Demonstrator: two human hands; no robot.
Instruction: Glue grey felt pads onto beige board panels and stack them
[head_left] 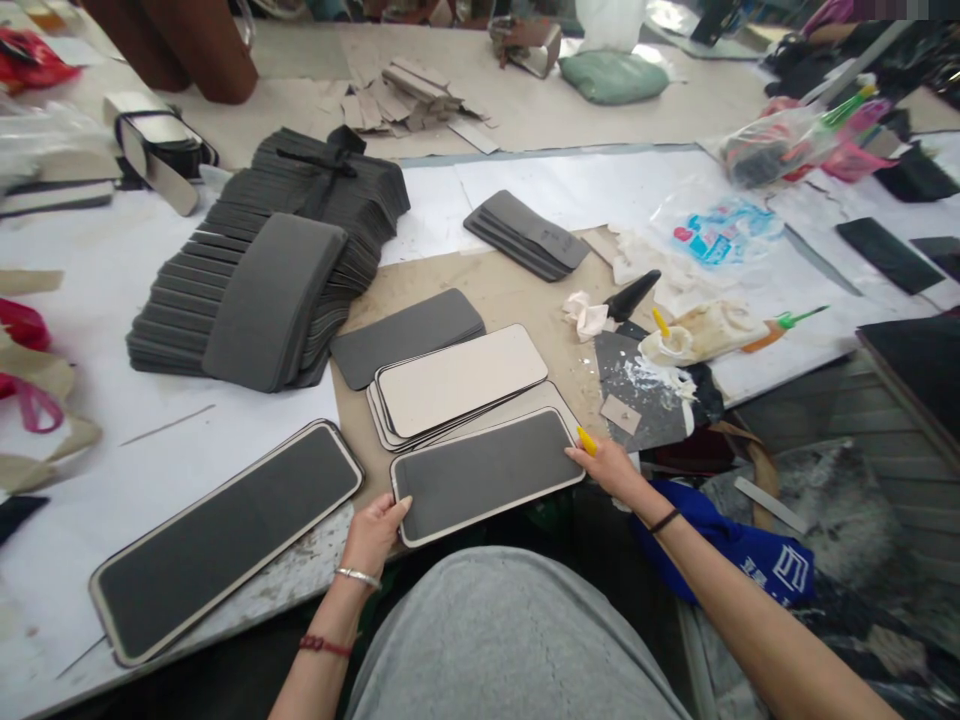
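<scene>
At the table's front edge lies a dark grey rounded panel with a pale border (487, 478). My left hand (376, 530) grips its left end, the thumb on top. On the panel's right end is my right hand (609, 468), fingers closed, with a yellow stick-like tool (587, 442) poking out of it. Just behind sits a small stack of beige rounded boards (461, 380), overlapping a dark grey foam sheet (409, 335). Left of my left hand rests a second bordered grey panel (229, 545).
A large pile of grey foam sheets (274, 300) stands at the back left; a smaller stack (525, 235) lies behind the boards. On the right are a glue-smeared grey board (637, 375), a tipped glue bottle (712, 330) and a green-handled tool (787, 320). Cardboard scraps (409, 100) lie farther back.
</scene>
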